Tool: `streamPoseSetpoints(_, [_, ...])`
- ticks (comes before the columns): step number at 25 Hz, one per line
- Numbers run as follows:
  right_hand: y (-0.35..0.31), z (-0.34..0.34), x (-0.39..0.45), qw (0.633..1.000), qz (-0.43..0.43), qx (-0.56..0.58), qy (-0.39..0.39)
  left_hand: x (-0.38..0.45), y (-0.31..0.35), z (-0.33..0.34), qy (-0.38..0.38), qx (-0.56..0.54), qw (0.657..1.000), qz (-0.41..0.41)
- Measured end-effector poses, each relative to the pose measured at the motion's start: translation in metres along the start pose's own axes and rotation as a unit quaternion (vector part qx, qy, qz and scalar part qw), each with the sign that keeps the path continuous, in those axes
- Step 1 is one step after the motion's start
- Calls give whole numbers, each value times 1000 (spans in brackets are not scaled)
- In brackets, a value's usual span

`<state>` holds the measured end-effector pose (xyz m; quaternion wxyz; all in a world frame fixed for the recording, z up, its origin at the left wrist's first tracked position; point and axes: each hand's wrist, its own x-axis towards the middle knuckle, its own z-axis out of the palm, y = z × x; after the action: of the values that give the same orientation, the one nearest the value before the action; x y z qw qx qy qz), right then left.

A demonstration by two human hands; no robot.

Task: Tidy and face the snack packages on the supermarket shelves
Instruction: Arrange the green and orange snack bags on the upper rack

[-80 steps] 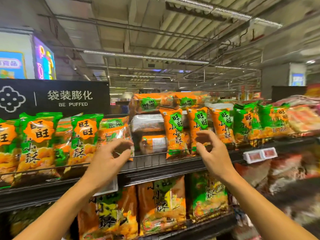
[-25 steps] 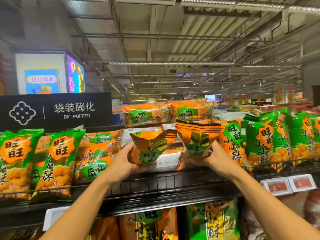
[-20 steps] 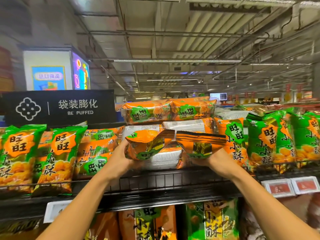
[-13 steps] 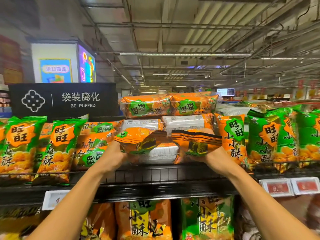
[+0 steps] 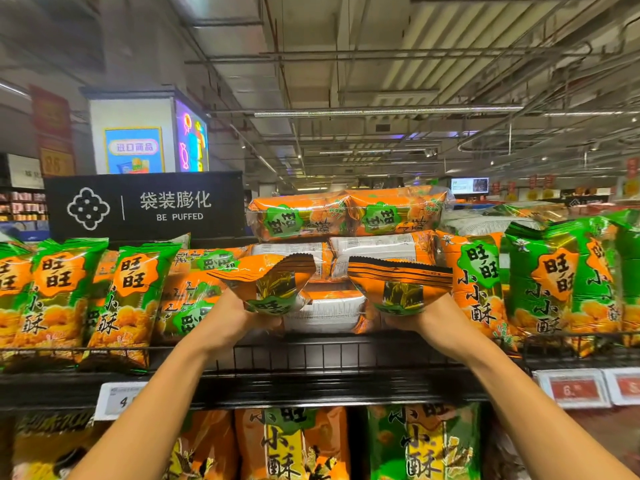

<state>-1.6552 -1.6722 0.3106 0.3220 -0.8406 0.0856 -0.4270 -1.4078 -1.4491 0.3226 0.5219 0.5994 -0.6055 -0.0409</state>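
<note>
Two glossy orange-and-green foil snack bags, one [image 5: 273, 289] gripped from below by the left hand [image 5: 232, 317], one [image 5: 398, 289] by the right hand [image 5: 433, 317], hover above the black wire shelf's [image 5: 311, 355] front edge, tipped rearward; facing step underway, next requires standing them upright, labels forward.

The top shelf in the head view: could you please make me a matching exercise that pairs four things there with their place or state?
Things:
1. left hand
2. right hand
3. black sign
4. green bags

Places or states:
A. standing upright at the right end of the shelf
B. behind the bags at the left, reading BE PUFFED
C. gripping the bottom of an orange bag with a flat, straight top edge
D. gripping the bottom of an orange bag with a folded, crumpled top

Pairs: 1-D, 2-C, 3-B, 4-A
</note>
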Motion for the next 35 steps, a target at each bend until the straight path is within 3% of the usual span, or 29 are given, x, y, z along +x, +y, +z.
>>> streamPoseSetpoints(12, [13, -4, 4, 998, 21, 62, -6, 9, -14, -2, -8, -45, 998, -33])
streamPoseSetpoints(19, [8, -3, 0, 990, 71, 113, 37, 8, -18, -2, 6, -161, 984, -75])
streamPoseSetpoints(35, [0, -4, 2, 978, 126, 166, 16, 8, -9, 2, -5, -194, 974, -113])
